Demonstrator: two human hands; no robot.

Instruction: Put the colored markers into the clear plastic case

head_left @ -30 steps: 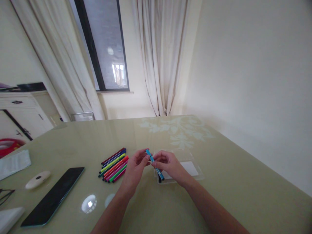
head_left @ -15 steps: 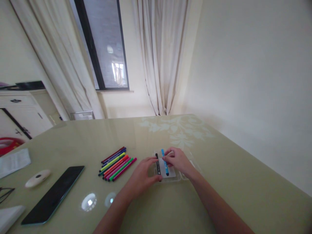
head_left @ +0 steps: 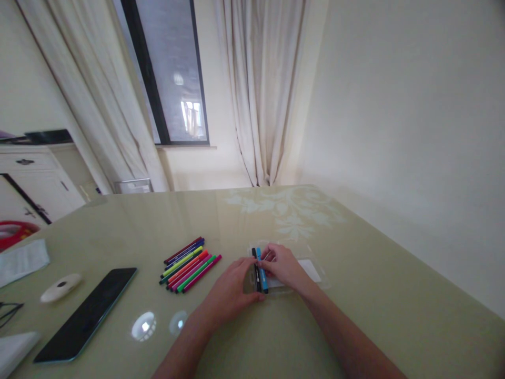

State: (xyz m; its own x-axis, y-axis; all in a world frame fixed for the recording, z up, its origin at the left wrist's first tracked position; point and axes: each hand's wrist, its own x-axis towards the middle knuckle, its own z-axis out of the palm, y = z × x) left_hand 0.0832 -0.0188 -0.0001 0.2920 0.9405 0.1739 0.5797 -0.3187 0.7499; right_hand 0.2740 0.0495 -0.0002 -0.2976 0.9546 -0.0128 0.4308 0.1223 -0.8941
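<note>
Markers (head_left: 187, 267) of many colours lie in a slanting row in the head view, just left of centre in its lower half, on a pale green worktop (head_left: 374, 321). At lower centre sits a clear plastic case (head_left: 300, 248) with a white insert (head_left: 310, 269). The right hand (head_left: 281, 265) pinches a light blue marker (head_left: 264, 282) between thumb and fingers, at the left side of the case, right beside a black marker (head_left: 258, 276). The left hand (head_left: 229, 288) is spread wide, fingertips at the black marker's upper part, thumb near the two markers' lower ends; whether it presses on anything cannot be told. Toward the lower left are a black flat device (head_left: 87, 316), a white oval object (head_left: 61, 288) and a pale sheet (head_left: 23, 262). A dark-framed window (head_left: 177, 68) stands upper left of centre, between curtains (head_left: 262, 89).
</note>
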